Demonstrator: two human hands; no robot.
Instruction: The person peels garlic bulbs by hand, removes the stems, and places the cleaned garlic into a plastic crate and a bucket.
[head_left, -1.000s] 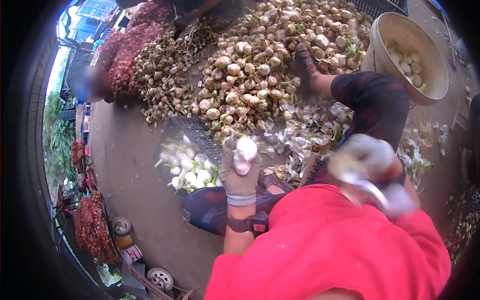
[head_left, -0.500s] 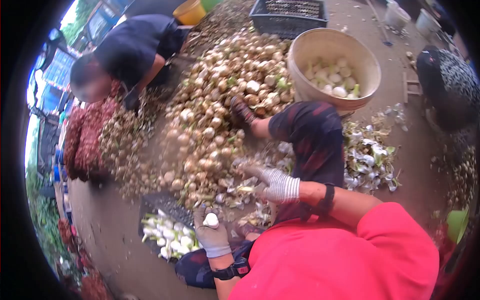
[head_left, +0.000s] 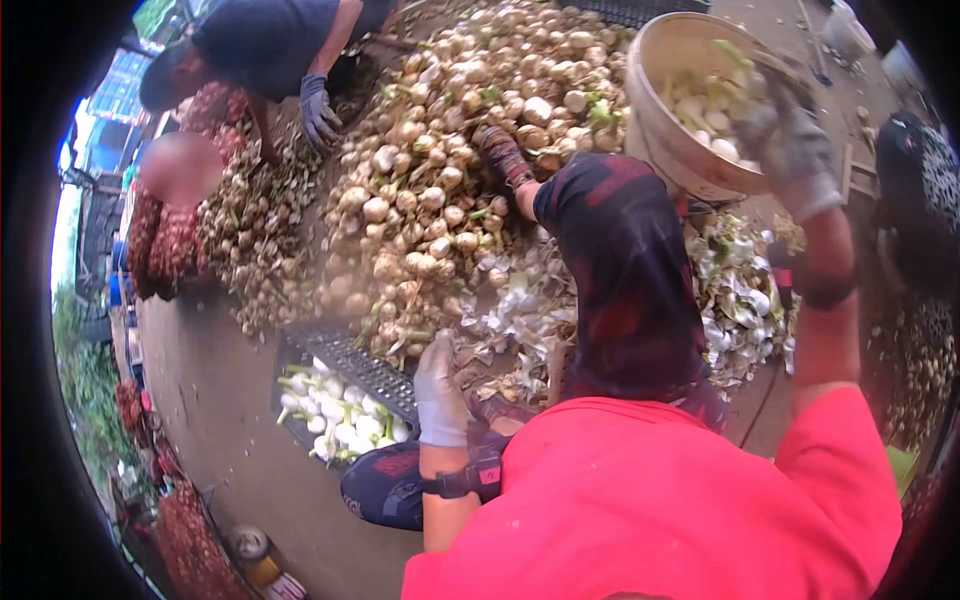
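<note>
My left hand [head_left: 440, 395], in a pale glove, is raised beside the black crate [head_left: 375, 385] of peeled white bulbs [head_left: 340, 412]. Its fingers are stretched out and no bulb shows in it. My right hand [head_left: 795, 160], also gloved, is at the right rim of the large pale bucket [head_left: 655, 130]. Motion smears its fingers, so their grip cannot be made out. Inside the bucket lie white bulbs [head_left: 715, 120], and a green-stemmed one [head_left: 738, 65] shows near that hand. Unpeeled bulbs [head_left: 440, 200] form a big heap ahead of my legs.
White peelings [head_left: 740, 300] lie below the bucket, more [head_left: 525, 310] between my legs. At the upper left a person [head_left: 265, 50] with a gloved hand bends over a smaller heap [head_left: 260, 210] beside red net sacks [head_left: 165, 250]. Another person [head_left: 915, 200] is at the right edge.
My right hand has moved from the middle up and right to the bucket. The white bulb that was in my left hand no longer shows there. The person at the upper left has shifted an arm.
</note>
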